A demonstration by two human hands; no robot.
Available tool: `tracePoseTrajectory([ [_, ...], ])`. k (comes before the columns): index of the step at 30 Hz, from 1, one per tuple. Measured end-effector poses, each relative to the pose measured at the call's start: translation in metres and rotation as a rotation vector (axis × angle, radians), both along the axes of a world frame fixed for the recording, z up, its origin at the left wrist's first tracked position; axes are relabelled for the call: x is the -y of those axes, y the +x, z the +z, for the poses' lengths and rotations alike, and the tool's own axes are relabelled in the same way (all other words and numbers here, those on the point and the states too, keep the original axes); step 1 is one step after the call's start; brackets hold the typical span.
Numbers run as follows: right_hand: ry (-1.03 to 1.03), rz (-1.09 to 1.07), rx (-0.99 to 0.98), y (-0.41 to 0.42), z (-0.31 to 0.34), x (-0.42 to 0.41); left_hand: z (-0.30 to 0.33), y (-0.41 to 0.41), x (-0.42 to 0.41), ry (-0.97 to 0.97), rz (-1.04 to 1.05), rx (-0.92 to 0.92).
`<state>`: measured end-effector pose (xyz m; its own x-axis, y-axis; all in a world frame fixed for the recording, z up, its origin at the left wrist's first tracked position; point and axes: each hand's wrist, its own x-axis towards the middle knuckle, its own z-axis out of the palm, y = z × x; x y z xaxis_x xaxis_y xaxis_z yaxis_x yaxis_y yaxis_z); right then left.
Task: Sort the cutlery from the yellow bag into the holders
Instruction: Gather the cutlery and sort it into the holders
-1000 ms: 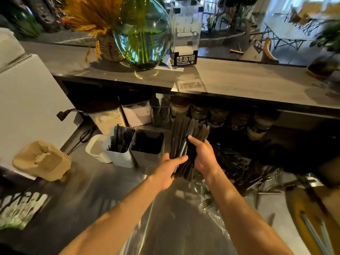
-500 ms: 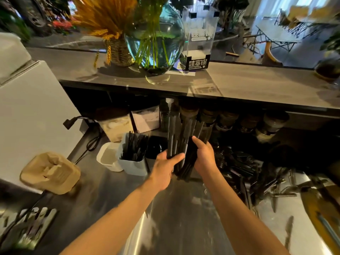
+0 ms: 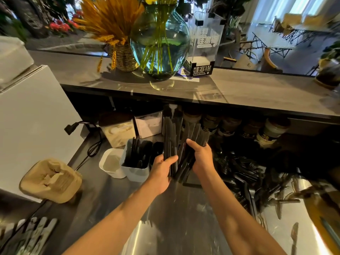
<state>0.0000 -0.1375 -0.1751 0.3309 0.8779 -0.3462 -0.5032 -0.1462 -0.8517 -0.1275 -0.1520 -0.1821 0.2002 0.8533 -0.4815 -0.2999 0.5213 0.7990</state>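
Hands, left [image 3: 161, 172] and right [image 3: 201, 159], gripping black cutlery bundle [image 3: 179, 142] just right of white holder [image 3: 137, 169].

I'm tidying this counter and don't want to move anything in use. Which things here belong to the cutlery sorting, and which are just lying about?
In use:
- bundle of black cutlery, gripped by the left hand and right hand
- white holder with black cutlery in it
- loose cutlery pile

Lying about:
- glass vase
- cardboard cup carrier
- small white tub

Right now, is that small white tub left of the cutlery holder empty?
Apparently empty: the white tub shows only its pale inside, while the holder beside it bristles with black cutlery.
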Motion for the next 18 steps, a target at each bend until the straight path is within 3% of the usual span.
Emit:
tracePoseTrajectory([
  [10,-0.038,0.253,0.002,-0.006,0.012,-0.010,0.002,-0.016,-0.018,-0.066,-0.182,-0.021],
  [18,-0.139,0.183,-0.015,-0.013,0.004,-0.020,0.004,-0.024,-0.028,-0.115,-0.218,-0.026],
])
